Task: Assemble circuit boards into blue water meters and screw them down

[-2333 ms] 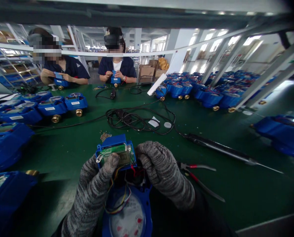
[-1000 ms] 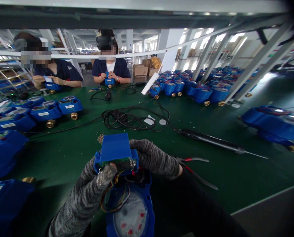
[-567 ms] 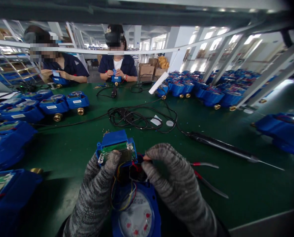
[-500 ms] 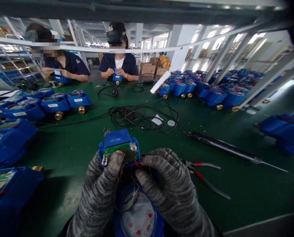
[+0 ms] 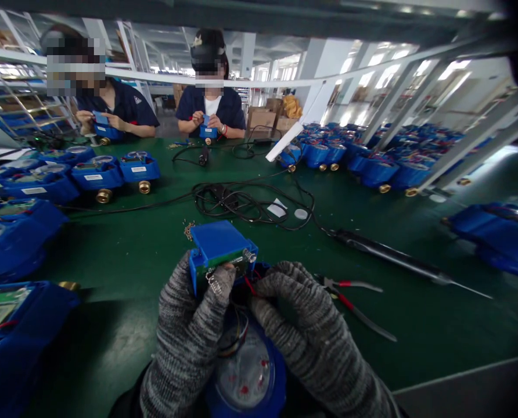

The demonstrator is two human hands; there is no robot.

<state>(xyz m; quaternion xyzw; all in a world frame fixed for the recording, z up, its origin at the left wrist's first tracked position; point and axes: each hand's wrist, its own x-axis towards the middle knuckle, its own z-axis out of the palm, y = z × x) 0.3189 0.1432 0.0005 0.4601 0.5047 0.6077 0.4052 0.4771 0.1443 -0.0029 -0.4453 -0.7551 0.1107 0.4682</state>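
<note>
In a grey knitted glove, my left hand [image 5: 193, 319] grips a blue plastic housing [image 5: 222, 241] with a green circuit board [image 5: 204, 271] and coil springs [image 5: 215, 284] on its near side. My left thumb presses on the board. Below it sits a round blue water meter [image 5: 245, 371] with a clear dial and red pointers. Thin coloured wires [image 5: 241, 337] run between housing and meter. My right hand [image 5: 302, 313], gloved too, has thumb and fingers pinched together at red wires [image 5: 250, 284] by the housing's right side; its fingertips are partly hidden.
Red-handled pliers [image 5: 355, 302] and a black electric screwdriver [image 5: 389, 255] lie to the right. A tangled black cable [image 5: 237, 209] and small screws [image 5: 189, 230] lie beyond. Blue meters [image 5: 96, 177] line the left, more [image 5: 372, 165] the right. Two co-workers [image 5: 211, 110] sit opposite, handling meters.
The housing has shifted right and tipped, so more of its blue top shows. My left hand has moved right with it; my right hand stays close to the wires.
</note>
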